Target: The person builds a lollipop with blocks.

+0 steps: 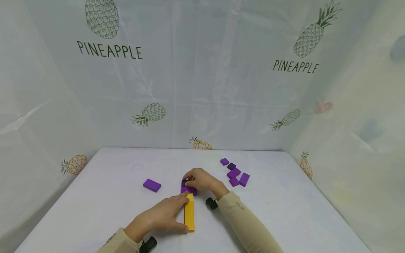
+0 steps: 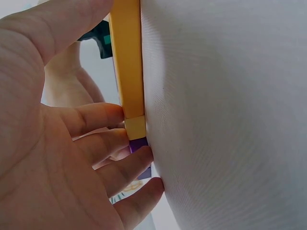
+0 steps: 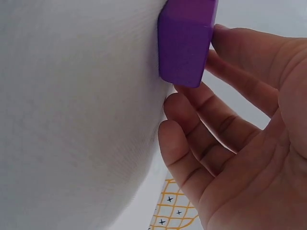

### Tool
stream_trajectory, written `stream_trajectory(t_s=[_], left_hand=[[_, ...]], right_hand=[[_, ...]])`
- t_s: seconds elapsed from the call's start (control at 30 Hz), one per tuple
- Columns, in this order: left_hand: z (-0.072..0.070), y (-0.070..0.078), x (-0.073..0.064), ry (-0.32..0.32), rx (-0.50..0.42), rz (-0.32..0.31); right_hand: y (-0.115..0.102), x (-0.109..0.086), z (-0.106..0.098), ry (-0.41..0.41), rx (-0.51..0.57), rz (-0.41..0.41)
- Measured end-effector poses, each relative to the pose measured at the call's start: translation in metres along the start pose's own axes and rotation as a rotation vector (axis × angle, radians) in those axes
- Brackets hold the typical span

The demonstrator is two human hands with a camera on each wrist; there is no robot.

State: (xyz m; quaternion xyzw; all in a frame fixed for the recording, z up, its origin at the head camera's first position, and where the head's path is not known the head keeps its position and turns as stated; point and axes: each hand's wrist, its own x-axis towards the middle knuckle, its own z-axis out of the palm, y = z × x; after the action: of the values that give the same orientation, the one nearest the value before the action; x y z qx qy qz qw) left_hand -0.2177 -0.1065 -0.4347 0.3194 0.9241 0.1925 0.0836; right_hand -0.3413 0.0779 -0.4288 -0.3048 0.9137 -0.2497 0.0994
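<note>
A long yellow block [image 1: 189, 218] lies on the table with a small lighter yellow block [image 2: 135, 128] at its far end. My left hand [image 1: 166, 213] rests along their left side, fingers fairly straight and spread, thumb by the near end. Just beyond the yellow end lies a purple block [image 1: 190, 190], set crosswise. A darker purple block [image 1: 184, 183] sits behind it, and my right hand [image 1: 202, 181] pinches this one between thumb and fingers. In the right wrist view, a purple block face [image 3: 184, 52] stands close to the thumb, while the other fingers curl near the tabletop.
One purple block [image 1: 152, 185] lies alone to the left. Right of the hands is a loose group of several purple blocks [image 1: 233, 173], one of them darker [image 1: 232, 166]. A pineapple-print curtain [image 1: 202, 88] hangs behind the white table [image 1: 284, 211].
</note>
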Motion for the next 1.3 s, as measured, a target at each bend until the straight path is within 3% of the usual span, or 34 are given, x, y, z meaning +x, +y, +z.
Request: stream_trajectory(t_s=[1.3], left_hand=[[-0.0013, 0.0026, -0.0022, -0.002, -0.006, -0.008]], right_hand=[[0.0007, -0.0057, -0.0024, 0.026, 0.035, -0.004]])
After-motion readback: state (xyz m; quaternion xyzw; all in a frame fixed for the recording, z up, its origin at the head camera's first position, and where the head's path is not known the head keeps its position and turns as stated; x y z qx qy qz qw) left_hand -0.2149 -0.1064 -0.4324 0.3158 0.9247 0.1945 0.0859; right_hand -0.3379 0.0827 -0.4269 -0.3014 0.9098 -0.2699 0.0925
